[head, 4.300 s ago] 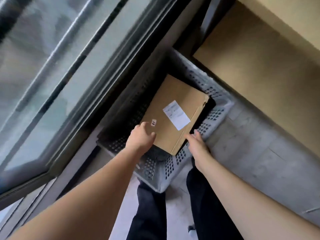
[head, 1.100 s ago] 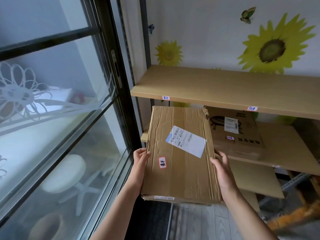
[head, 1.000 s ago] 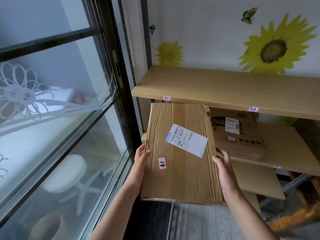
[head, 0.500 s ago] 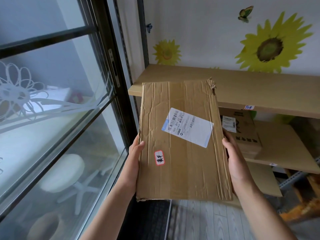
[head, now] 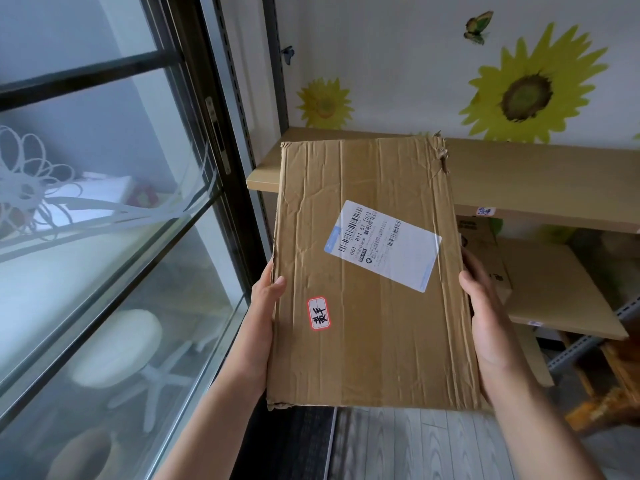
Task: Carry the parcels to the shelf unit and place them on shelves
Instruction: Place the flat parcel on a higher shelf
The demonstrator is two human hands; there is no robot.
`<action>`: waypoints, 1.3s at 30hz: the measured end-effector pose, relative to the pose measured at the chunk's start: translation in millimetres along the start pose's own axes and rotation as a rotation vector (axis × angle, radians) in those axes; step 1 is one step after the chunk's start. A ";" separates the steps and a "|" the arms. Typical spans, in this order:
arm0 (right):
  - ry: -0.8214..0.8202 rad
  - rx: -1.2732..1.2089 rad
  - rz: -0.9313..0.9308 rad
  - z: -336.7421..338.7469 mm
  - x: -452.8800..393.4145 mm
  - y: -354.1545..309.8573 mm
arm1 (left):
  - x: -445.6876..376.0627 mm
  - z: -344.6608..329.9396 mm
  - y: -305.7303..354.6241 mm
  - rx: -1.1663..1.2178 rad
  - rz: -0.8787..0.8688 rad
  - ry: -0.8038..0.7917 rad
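I hold a flat, creased cardboard parcel (head: 367,306) in front of me, with a white shipping label and a small red-edged sticker on its top face. My left hand (head: 265,303) grips its left edge and my right hand (head: 485,306) grips its right edge. The parcel's far end overlaps the front edge of the upper wooden shelf (head: 540,181). Another cardboard parcel (head: 485,258) lies on the lower shelf (head: 568,299), mostly hidden behind the one I hold.
A dark-framed glass door (head: 114,209) fills the left side, close to the shelf unit's upright (head: 277,98). Sunflower and butterfly stickers cover the white wall (head: 398,64) behind the shelves. Grey floor boards (head: 398,448) and metal racking parts (head: 581,348) lie below right.
Since being lifted from the grey crate, the parcel has been carried to the shelf unit and raised, from level with the lower shelf up to the upper shelf's edge. Both hands keep their grip.
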State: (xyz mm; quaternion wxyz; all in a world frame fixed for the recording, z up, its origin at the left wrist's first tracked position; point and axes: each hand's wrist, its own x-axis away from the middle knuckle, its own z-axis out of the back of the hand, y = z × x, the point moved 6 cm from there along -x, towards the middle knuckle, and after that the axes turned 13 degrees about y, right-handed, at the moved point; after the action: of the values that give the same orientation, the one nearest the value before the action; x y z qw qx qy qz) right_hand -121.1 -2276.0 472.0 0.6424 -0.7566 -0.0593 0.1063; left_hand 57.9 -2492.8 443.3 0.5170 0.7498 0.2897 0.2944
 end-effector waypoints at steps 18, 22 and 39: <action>-0.029 0.160 -0.101 3.8 2.6 76.7 | -29.4 31.1 -70.5 -0.140 0.148 0.092; -0.016 0.193 -0.150 -0.9 3.0 93.2 | -35.8 39.0 -83.7 -0.163 0.199 0.111; -0.082 0.293 -0.339 -18.8 26.4 146.9 | -35.7 72.0 -105.5 -0.220 0.300 0.153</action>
State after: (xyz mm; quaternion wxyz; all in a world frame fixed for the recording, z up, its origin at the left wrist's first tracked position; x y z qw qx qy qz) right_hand -97.9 -2312.7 328.0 0.7510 -0.6297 -0.1957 0.0349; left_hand 74.0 -2531.3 317.4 0.5226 0.6989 0.1793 0.4541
